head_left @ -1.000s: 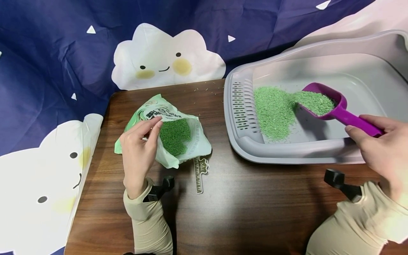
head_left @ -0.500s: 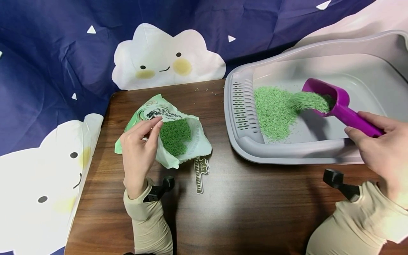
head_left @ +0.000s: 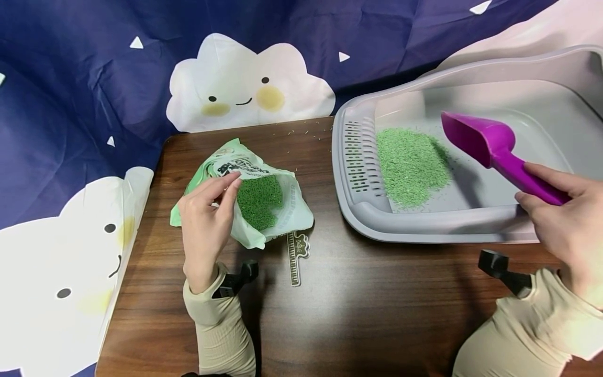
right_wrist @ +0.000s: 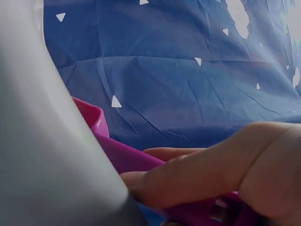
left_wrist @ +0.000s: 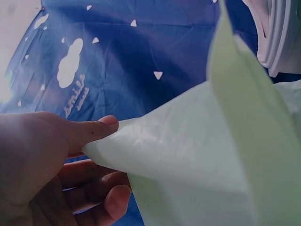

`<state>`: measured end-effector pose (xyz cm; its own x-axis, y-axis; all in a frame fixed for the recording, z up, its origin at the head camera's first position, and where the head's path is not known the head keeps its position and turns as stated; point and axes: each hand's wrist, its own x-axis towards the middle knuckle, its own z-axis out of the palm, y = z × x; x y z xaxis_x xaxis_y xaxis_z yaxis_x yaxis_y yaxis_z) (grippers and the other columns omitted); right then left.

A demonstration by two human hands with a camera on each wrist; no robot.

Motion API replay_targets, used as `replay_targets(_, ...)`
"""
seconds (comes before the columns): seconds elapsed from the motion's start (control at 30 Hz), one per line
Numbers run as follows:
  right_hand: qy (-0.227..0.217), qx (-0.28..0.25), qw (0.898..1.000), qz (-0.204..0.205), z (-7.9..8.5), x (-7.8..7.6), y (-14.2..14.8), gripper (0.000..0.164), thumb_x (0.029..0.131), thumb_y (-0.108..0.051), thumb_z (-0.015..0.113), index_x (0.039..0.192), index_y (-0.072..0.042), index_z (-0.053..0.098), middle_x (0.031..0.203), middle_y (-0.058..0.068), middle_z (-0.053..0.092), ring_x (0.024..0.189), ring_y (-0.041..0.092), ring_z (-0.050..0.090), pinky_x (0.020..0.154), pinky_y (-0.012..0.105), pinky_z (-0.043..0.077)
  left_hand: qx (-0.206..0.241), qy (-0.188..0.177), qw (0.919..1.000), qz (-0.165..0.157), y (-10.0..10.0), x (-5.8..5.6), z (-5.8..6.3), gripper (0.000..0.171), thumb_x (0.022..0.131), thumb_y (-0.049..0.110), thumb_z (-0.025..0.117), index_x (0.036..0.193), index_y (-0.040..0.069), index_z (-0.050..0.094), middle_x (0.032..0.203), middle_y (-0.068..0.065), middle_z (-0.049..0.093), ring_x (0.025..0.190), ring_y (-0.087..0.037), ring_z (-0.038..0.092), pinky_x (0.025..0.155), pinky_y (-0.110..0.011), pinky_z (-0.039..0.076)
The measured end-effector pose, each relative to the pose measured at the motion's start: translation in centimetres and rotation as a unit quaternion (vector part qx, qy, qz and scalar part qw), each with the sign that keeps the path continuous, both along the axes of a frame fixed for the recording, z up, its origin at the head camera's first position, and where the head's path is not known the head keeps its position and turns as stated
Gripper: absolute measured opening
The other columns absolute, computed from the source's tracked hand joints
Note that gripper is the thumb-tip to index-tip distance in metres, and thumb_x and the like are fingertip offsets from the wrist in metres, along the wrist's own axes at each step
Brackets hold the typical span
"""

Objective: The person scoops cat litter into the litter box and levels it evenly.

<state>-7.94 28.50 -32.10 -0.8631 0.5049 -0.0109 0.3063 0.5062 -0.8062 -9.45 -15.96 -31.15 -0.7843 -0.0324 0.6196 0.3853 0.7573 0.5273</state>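
Note:
My left hand (head_left: 207,222) pinches the edge of a pale green plastic bag (head_left: 294,209) between thumb and fingers; in the left wrist view the thumb lies over the bag's rim (left_wrist: 155,141). The bag's mouth stands open, showing green pellet litter (head_left: 259,201) inside. My right hand (head_left: 565,225) grips the handle of a purple scoop (head_left: 494,139), held tilted on its side over the grey litter box (head_left: 452,225). No pellets show in the scoop's bowl. A heap of lighter green pellets (head_left: 410,167) lies at the box's left end, beside the slotted ledge.
A small flat comb-like piece (head_left: 294,262) lies on the brown wooden table (head_left: 358,309), partly under the bag. A few stray pellets are scattered near the table's back edge. A blue cloud-print cloth (head_left: 377,31) hangs behind.
The scoop has turned over to its side and risen slightly, and the pellets in it have poured onto the heap, which has spread rightward. My left hand and the bag have stayed put.

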Motion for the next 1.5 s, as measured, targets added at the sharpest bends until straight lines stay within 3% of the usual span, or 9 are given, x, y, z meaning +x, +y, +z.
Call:
replay_targets(0.2,0.005,-0.004,1.0,-0.001,0.2,0.1,-0.1,0.049,0.084,-0.003,0.065,0.128,-0.024,0.063,0.102,-0.034,0.056,0.081,-0.003,0.042,0.061,0.005,0.031,0.001,0.003,1.0,-0.002,0.0,0.0,0.0,0.016,0.092,0.013,0.066,0.099,0.005,0.077,0.076,-0.007,0.071,0.059,-0.004,0.05,0.057,-0.013,0.037)
replay_targets(0.43,0.063,-0.041,0.997,-0.018,0.6,0.0,-0.8,0.047,0.079,0.0,0.069,0.121,-0.021,0.068,0.089,-0.033,0.057,0.076,-0.004,0.046,0.062,0.006,0.033,-0.001,0.004,1.0,-0.001,0.0,-0.1,0.0,0.015,0.091,0.012,0.067,0.099,0.005,0.077,0.077,-0.008,0.072,0.059,-0.008,0.052,0.057,-0.013,0.038)
replay_targets(0.67,0.112,-0.064,0.991,-0.016,0.9,0.3,-1.0,0.045,0.071,0.004,0.075,0.113,-0.013,0.073,0.084,-0.03,0.063,0.068,-0.002,0.049,0.053,0.008,0.034,0.004,-0.002,1.0,-0.001,0.1,0.0,0.0,0.015,0.09,0.011,0.067,0.099,0.004,0.077,0.078,-0.008,0.072,0.059,-0.008,0.052,0.058,-0.011,0.038)
replay_targets(0.9,0.121,-0.071,0.986,0.093,1.7,1.1,-1.5,0.051,0.07,0.012,0.077,0.117,-0.006,0.07,0.078,-0.024,0.066,0.05,0.001,0.037,0.038,0.024,0.023,0.001,-0.003,1.0,-0.002,0.1,0.0,0.1,0.015,0.091,0.011,0.067,0.1,0.003,0.077,0.08,-0.009,0.073,0.06,-0.009,0.053,0.057,-0.011,0.038)
replay_targets(1.03,0.107,-0.057,0.984,0.132,2.4,1.4,-3.0,0.048,0.072,0.005,0.08,0.117,-0.005,0.07,0.078,-0.022,0.068,0.047,0.003,0.037,0.037,0.028,0.023,0.001,-0.004,1.0,-0.003,0.0,0.0,0.1,0.015,0.09,0.012,0.067,0.1,0.003,0.077,0.08,-0.009,0.072,0.06,-0.009,0.053,0.057,-0.011,0.038)
replay_targets(1.13,0.079,-0.049,0.983,0.161,2.9,1.8,-3.9,0.048,0.072,-0.004,0.084,0.117,-0.01,0.071,0.081,-0.021,0.07,0.052,0.004,0.041,0.04,0.025,0.028,0.002,-0.005,1.0,-0.004,0.0,0.0,0.0,0.015,0.09,0.012,0.067,0.1,0.003,0.077,0.08,-0.009,0.072,0.06,-0.008,0.053,0.057,-0.011,0.038)
replay_targets(1.3,0.077,-0.054,0.968,0.233,3.5,2.2,-5.4,0.049,0.069,0.001,0.084,0.116,-0.008,0.071,0.086,-0.013,0.074,0.063,0.005,0.056,0.047,0.016,0.042,0.004,-0.005,1.0,-0.007,0.0,0.0,0.0,0.015,0.09,0.012,0.067,0.099,0.003,0.076,0.08,-0.009,0.072,0.06,-0.008,0.052,0.057,-0.01,0.039)
replay_targets(1.5,0.048,-0.043,0.961,0.269,3.8,2.1,-6.6,0.042,0.072,-0.009,0.085,0.112,-0.015,0.073,0.092,-0.014,0.074,0.071,0.004,0.062,0.055,0.015,0.046,0.004,-0.006,1.0,-0.007,0.0,0.0,0.1,0.016,0.091,0.012,0.067,0.099,0.003,0.077,0.079,-0.009,0.071,0.06,-0.008,0.052,0.057,-0.01,0.039)
